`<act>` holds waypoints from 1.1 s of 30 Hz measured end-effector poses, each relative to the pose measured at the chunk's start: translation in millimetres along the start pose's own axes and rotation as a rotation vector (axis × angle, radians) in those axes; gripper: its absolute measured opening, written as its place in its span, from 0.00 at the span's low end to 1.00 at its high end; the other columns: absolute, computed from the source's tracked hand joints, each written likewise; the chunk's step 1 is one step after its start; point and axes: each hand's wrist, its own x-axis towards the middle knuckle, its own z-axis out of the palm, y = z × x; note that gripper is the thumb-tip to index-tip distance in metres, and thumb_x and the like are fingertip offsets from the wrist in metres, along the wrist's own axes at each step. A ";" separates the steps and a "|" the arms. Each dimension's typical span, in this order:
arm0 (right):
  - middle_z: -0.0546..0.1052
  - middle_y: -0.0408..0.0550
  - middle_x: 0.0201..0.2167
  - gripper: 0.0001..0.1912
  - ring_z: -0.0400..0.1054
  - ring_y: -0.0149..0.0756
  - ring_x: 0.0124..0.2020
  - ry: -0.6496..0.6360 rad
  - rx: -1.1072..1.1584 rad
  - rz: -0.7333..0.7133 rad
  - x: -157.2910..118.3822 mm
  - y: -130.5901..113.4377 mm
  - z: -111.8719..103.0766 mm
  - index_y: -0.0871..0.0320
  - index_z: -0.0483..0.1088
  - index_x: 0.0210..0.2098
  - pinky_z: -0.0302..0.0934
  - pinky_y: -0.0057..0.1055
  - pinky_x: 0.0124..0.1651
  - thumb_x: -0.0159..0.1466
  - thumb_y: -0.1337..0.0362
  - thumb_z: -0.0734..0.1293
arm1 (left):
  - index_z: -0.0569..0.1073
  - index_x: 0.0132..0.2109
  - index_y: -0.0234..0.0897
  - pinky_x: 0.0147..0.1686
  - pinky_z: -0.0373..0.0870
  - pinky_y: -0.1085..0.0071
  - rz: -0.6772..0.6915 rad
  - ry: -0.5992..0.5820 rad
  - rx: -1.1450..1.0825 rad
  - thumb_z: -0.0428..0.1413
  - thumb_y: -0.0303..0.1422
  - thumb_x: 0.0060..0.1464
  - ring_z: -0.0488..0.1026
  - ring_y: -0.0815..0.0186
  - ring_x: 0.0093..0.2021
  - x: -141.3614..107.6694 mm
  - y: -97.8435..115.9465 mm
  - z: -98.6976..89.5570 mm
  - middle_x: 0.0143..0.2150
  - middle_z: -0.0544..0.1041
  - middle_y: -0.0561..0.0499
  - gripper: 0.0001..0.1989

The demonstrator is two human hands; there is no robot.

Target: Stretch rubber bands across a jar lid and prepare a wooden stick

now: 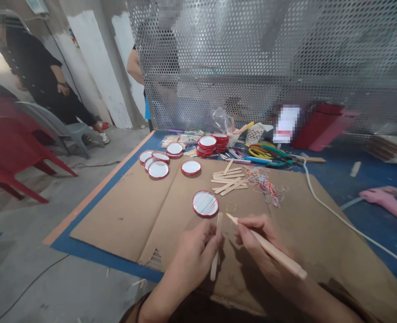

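Your left hand is closed around a craft stick, pinching it upright between thumb and fingers so that its top end rises just above your knuckles. Your right hand grips a pencil in a writing hold, fingers pressed together on the shaft; the tip points to about 10 o'clock and sits right by the top of the stick, though you cannot tell whether it touches.

Both hands hover over a cardboard sheet spread on the blue desk. Just beyond the stick, at 12 o'clock from your left hand, lies a red-rimmed lid, flat, with coloured bands stretched across it. A single rubber band lies just beside that lid, at its 3 o'clock.

Further out at 12 o'clock, a loose pile of sticks lies on the cardboard, with a tangle of bands at its 3 o'clock. One more lid lies at 11 o'clock from the pile, and a cluster of lids sits at 10 o'clock near the cardboard's far left corner. Stacked lids stand behind them.

Scissors lie at 1 o'clock by the mesh screen. A pink glue gun rests at 3 o'clock, its white cord running across the cardboard. At 10 o'clock, off the desk, a seated person and red chairs.
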 end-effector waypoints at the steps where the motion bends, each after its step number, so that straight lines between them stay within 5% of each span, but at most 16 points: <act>1: 0.74 0.44 0.26 0.08 0.71 0.33 0.27 -0.011 0.027 0.021 -0.6 1.9 0.3 0.55 0.68 0.38 0.64 0.24 0.27 0.68 0.59 0.61 | 0.66 0.34 0.39 0.29 0.58 0.72 -0.005 -0.009 -0.018 0.46 0.37 0.61 0.69 0.64 0.28 -0.2 -0.3 0.1 0.25 0.72 0.52 0.09; 17: 0.75 0.43 0.27 0.09 0.71 0.31 0.27 -0.077 0.089 0.056 -1.1 1.2 -2.5 0.55 0.69 0.40 0.65 0.22 0.27 0.69 0.57 0.61 | 0.67 0.36 0.38 0.28 0.61 0.74 -0.014 -0.051 -0.145 0.45 0.37 0.63 0.68 0.68 0.23 -0.9 1.3 -0.5 0.23 0.70 0.55 0.10; 25: 0.75 0.43 0.29 0.10 0.70 0.30 0.28 -0.166 0.144 0.073 1.0 -7.4 -2.6 0.55 0.70 0.38 0.66 0.21 0.30 0.69 0.57 0.61 | 0.70 0.38 0.35 0.33 0.62 0.72 0.038 -0.019 -0.044 0.45 0.36 0.62 0.72 0.65 0.31 -1.3 -0.4 -2.3 0.29 0.74 0.50 0.12; 29: 0.71 0.41 0.21 0.12 0.67 0.30 0.22 0.002 0.072 0.062 0.8 -11.0 -3.4 0.55 0.67 0.31 0.63 0.22 0.24 0.68 0.56 0.62 | 0.68 0.37 0.36 0.32 0.63 0.72 0.029 -0.015 -0.061 0.45 0.37 0.62 0.71 0.65 0.30 -1.2 -3.0 -0.4 0.28 0.74 0.51 0.11; 33: 0.73 0.41 0.26 0.05 0.68 0.29 0.23 0.071 0.044 -0.095 1.4 -9.0 -1.9 0.54 0.68 0.38 0.65 0.21 0.27 0.68 0.62 0.61 | 0.66 0.38 0.37 0.26 0.63 0.75 0.015 -0.013 -0.167 0.45 0.39 0.63 0.69 0.68 0.25 -0.3 -5.3 4.1 0.26 0.72 0.52 0.11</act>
